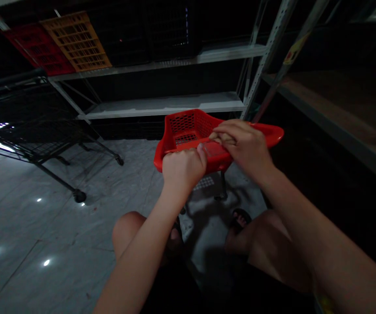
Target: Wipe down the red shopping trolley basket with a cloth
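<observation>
A red plastic shopping basket (192, 131) with mesh walls sits on a small wheeled frame (222, 187) just in front of my legs. Its red handle bar (185, 147) crosses the near rim, with a clear plastic strip near the middle. My left hand (184, 169) is wrapped over the bar from above. My right hand (244, 147) is closed around the bar further right, its fingers pointing toward my left hand. The basket holds nothing I can see, though my hands hide part of its near side.
Grey metal shelving (161, 107) stands ahead, with black crates above and red and orange crates (73, 41) at upper left. A black wire shopping cart (34, 131) stands on the glossy tile floor (21, 222) to the left. A wood-topped shelf (334, 104) runs along the right.
</observation>
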The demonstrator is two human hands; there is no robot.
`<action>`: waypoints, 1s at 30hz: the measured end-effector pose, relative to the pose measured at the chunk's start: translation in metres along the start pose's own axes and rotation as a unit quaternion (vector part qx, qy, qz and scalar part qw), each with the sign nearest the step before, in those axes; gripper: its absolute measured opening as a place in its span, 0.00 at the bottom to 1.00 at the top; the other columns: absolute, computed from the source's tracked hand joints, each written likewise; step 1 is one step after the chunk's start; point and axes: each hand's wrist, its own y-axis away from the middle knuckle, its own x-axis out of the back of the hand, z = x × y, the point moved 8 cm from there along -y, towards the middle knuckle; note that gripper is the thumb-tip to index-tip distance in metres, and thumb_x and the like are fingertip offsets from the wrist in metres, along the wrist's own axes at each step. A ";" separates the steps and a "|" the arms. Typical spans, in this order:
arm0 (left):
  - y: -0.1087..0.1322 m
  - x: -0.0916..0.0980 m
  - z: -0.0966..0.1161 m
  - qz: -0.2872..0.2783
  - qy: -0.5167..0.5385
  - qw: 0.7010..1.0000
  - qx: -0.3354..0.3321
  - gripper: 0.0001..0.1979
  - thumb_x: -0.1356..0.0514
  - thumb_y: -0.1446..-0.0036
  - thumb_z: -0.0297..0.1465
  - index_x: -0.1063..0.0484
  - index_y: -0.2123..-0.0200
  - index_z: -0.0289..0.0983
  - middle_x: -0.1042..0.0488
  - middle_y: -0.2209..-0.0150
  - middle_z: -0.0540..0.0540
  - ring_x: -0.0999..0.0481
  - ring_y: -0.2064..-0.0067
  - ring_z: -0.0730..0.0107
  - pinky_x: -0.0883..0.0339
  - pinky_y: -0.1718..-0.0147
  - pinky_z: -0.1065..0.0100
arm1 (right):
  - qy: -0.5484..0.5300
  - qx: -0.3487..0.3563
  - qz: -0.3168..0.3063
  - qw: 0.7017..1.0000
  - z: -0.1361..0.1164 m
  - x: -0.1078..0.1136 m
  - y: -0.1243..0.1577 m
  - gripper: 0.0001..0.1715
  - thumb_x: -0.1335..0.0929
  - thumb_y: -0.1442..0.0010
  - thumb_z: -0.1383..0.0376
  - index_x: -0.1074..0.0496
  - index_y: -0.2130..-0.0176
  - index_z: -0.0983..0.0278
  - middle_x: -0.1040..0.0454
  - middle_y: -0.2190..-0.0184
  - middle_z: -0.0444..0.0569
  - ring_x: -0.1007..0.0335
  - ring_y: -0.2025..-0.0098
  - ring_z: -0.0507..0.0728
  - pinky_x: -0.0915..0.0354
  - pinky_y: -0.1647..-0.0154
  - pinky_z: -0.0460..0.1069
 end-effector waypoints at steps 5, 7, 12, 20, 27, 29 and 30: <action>0.000 -0.001 -0.001 0.004 0.005 1.000 -0.001 0.37 0.60 0.23 0.42 0.14 0.63 0.30 0.17 0.69 0.31 0.14 0.65 0.46 0.27 0.65 0.56 | 0.089 -0.048 0.035 0.994 0.109 0.068 0.011 0.14 0.34 0.33 0.67 0.17 0.58 0.57 0.16 0.53 0.52 0.20 0.48 0.65 0.26 0.43 0.63; 0.001 -0.001 0.002 0.014 0.004 1.000 -0.003 0.38 0.60 0.23 0.42 0.14 0.63 0.30 0.17 0.69 0.31 0.14 0.64 0.45 0.27 0.65 0.55 | 0.111 -0.082 0.042 0.990 0.136 0.081 0.009 0.13 0.33 0.35 0.68 0.17 0.60 0.57 0.15 0.55 0.52 0.20 0.49 0.65 0.27 0.43 0.62; 0.002 -0.001 0.001 0.018 0.000 1.000 0.015 0.37 0.60 0.24 0.42 0.14 0.64 0.29 0.17 0.69 0.30 0.14 0.65 0.44 0.26 0.65 0.55 | 0.070 -0.124 0.082 0.986 0.128 0.076 0.017 0.12 0.32 0.37 0.68 0.17 0.62 0.58 0.15 0.57 0.52 0.19 0.51 0.64 0.25 0.44 0.61; -0.005 -0.002 0.009 -0.017 -0.006 1.000 0.013 0.37 0.61 0.22 0.40 0.15 0.61 0.28 0.15 0.64 0.29 0.13 0.60 0.42 0.25 0.62 0.53 | 0.057 -0.028 0.124 0.990 -0.007 0.019 0.050 0.17 0.35 0.32 0.71 0.18 0.55 0.56 0.18 0.51 0.52 0.23 0.43 0.67 0.32 0.31 0.71; -0.007 0.005 -0.014 -0.113 0.036 0.962 -0.244 0.24 0.53 0.22 0.42 0.18 0.54 0.38 0.14 0.57 0.40 0.15 0.52 0.54 0.28 0.46 0.56 | 0.073 -0.010 0.124 0.990 0.014 0.034 0.050 0.16 0.34 0.30 0.69 0.18 0.52 0.56 0.17 0.50 0.52 0.22 0.44 0.66 0.27 0.34 0.69; -0.009 0.002 -0.036 -0.094 0.092 0.954 -0.271 0.27 0.55 0.23 0.42 0.19 0.62 0.38 0.15 0.62 0.42 0.16 0.54 0.59 0.31 0.41 0.55 | 0.071 -0.030 0.133 0.988 0.033 0.045 0.051 0.15 0.33 0.31 0.68 0.18 0.54 0.56 0.17 0.51 0.52 0.20 0.46 0.65 0.24 0.38 0.68; -0.009 -0.002 -0.045 -0.079 0.134 0.949 -0.273 0.28 0.57 0.23 0.41 0.21 0.64 0.38 0.16 0.63 0.42 0.17 0.56 0.61 0.30 0.42 0.56 | 0.072 -0.039 0.139 0.987 0.039 0.049 0.051 0.15 0.33 0.32 0.68 0.18 0.54 0.56 0.17 0.51 0.52 0.20 0.47 0.65 0.24 0.39 0.67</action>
